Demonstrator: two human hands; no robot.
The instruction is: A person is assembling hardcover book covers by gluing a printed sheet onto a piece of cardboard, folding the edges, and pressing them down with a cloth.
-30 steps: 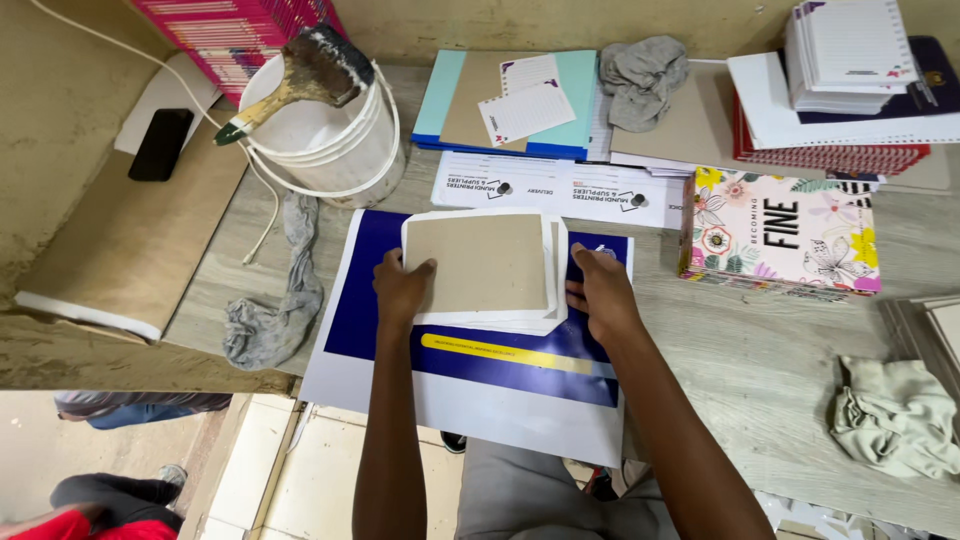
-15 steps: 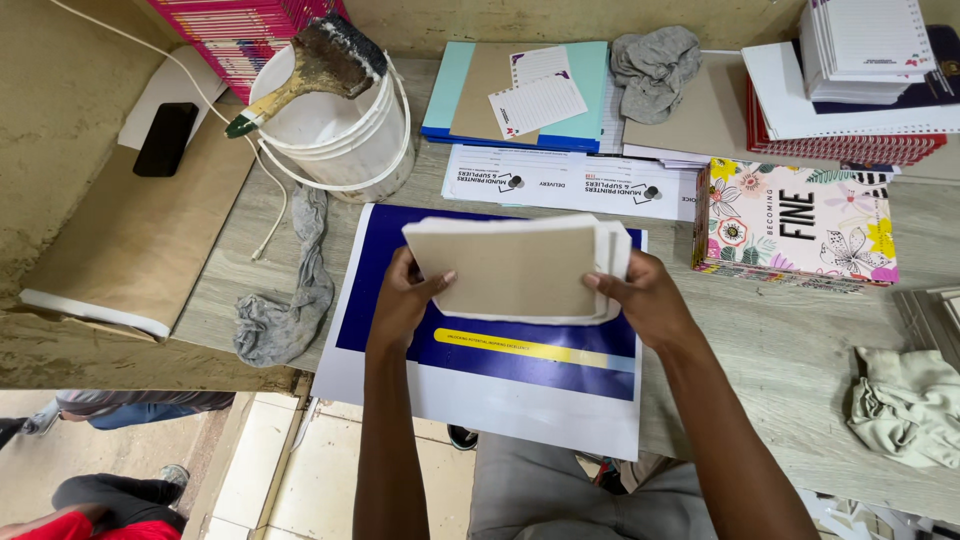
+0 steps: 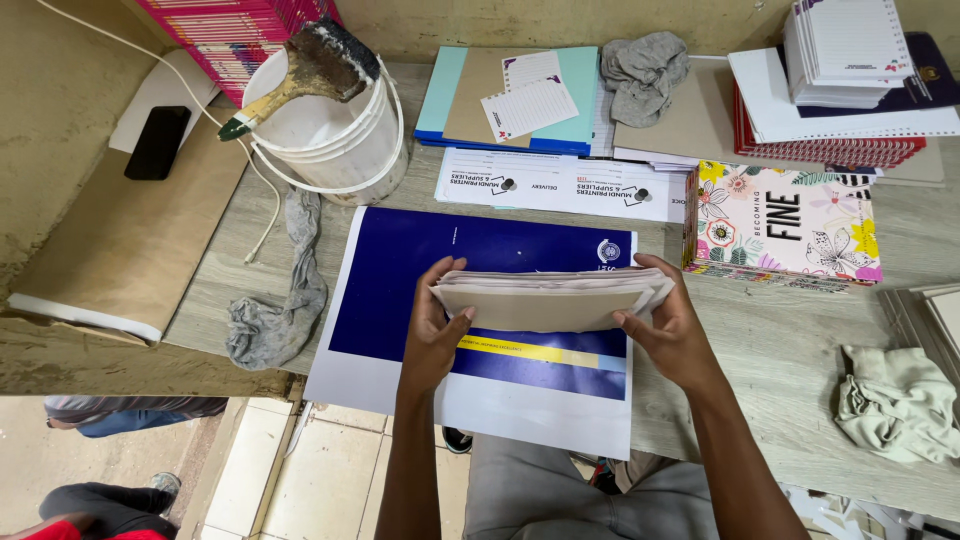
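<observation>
Both my hands hold a thick stack of pages with a brown card backing [image 3: 548, 297], lifted and tilted edge-on above a dark blue printed cover sheet [image 3: 470, 330] with a yellow stripe. My left hand [image 3: 437, 330] grips the stack's left end. My right hand [image 3: 668, 325] grips its right end. The cover sheet lies flat on the grey table [image 3: 800, 340] and overhangs the front edge.
A white bucket [image 3: 335, 130] with a wide brush [image 3: 300, 70] stands back left, a grey rag [image 3: 275, 300] beside it. Printed pads [image 3: 560, 185], a floral notebook stack [image 3: 785, 225], spiral notebooks [image 3: 850, 90] and cloths [image 3: 895, 400] surround the sheet. A phone [image 3: 157, 142] lies on brown board.
The stack lay flat on the blue sheet; both hands have lifted it and tipped it up toward edge-on, and it now hangs a little nearer to me.
</observation>
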